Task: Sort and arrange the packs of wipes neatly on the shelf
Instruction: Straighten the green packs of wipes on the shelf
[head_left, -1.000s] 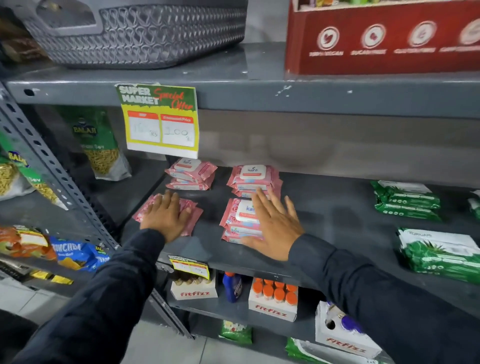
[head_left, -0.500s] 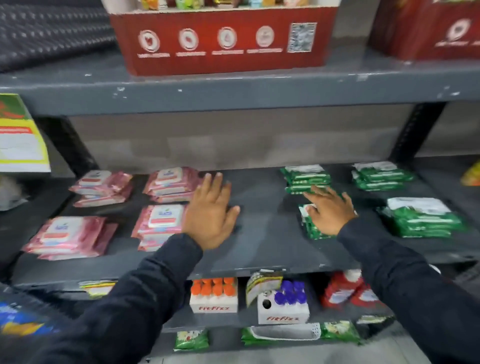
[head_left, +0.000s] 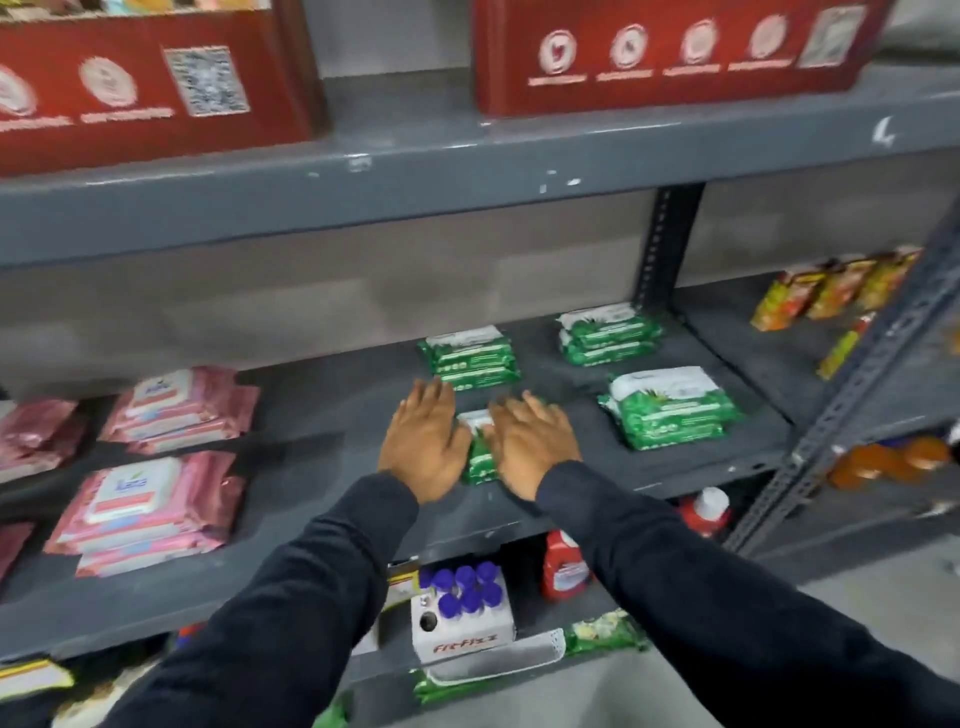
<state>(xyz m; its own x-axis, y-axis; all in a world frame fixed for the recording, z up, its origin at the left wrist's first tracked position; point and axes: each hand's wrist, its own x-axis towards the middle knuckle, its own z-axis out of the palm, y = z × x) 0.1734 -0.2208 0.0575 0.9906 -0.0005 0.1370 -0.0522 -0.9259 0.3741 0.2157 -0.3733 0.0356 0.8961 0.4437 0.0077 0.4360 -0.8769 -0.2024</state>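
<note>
On the grey shelf (head_left: 322, 415) a small stack of green wipes packs (head_left: 479, 447) lies near the front edge. My left hand (head_left: 423, 441) presses flat against its left side and my right hand (head_left: 532, 447) lies flat on its right side and top, fingers extended. Three more green stacks sit behind and to the right: one at the back (head_left: 470, 356), one at the back right (head_left: 608, 335), one at the front right (head_left: 670, 408). Pink wipes stacks lie at the left, front (head_left: 150, 512) and back (head_left: 182, 408).
Red cardboard display boxes (head_left: 670, 57) stand on the shelf above. Below are a white box of purple-capped bottles (head_left: 462, 613) and a red bottle (head_left: 563, 566). A perforated grey upright (head_left: 852, 384) borders the right, with yellow packets (head_left: 831, 288) beyond it.
The view has swung right. My left hand has left the pink packs and come to the left side of the green stack, joining my right hand, which stays on that stack.
</note>
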